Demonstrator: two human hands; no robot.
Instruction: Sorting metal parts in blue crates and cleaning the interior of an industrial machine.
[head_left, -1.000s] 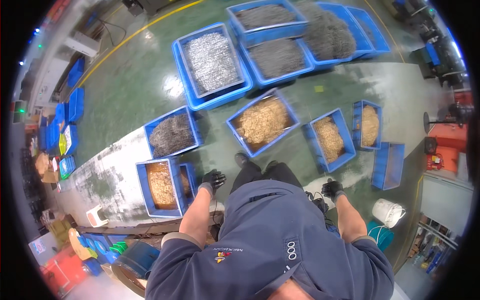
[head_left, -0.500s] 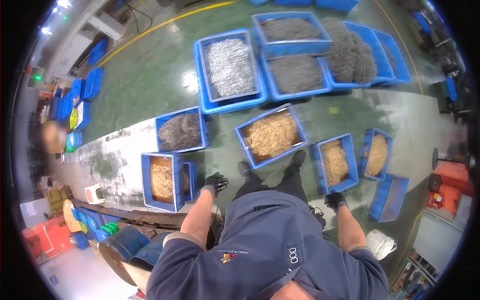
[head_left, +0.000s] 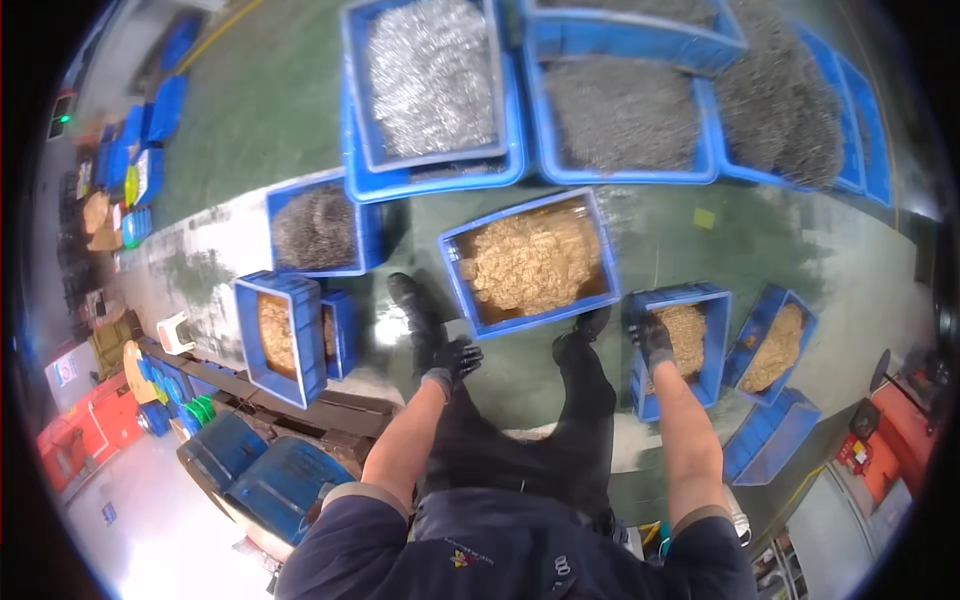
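1. The person stood on the green floor (head_left: pixel 280 110), both arms hanging down, with dark gloves on both hands.
2. The left hand (head_left: pixel 455 358) hung free in front of the left thigh, fingers loosely curled and holding nothing, just short of the near corner of the big blue crate of tan shavings (head_left: pixel 532 260).
3. The right hand (head_left: pixel 652 340) was down at the near-left rim of a smaller blue crate (head_left: pixel 682 345) that also held tan material. It seemed to rest on or grip that rim, but the glove was too small and dark in the view for me to tell whether the fingers were closed around it.
4. That smaller crate sat on the floor just right of the person's right foot, touching or nearly touching the big tan crate's corner.
5. A second small crate of tan material (head_left: pixel 775 345) stood just beside it to the right, tilted, and an empty blue crate (head_left: pixel 765 440) lay nearer the person.
6. To the left, a narrow blue crate of tan pieces (head_left: pixel 280 335) stood below a crate of dark wire curls (head_left: pixel 318 225).
7. Farther out, larger blue crates held bright silvery turnings (head_left: pixel 430 80) and grey turnings (head_left: pixel 620 115).
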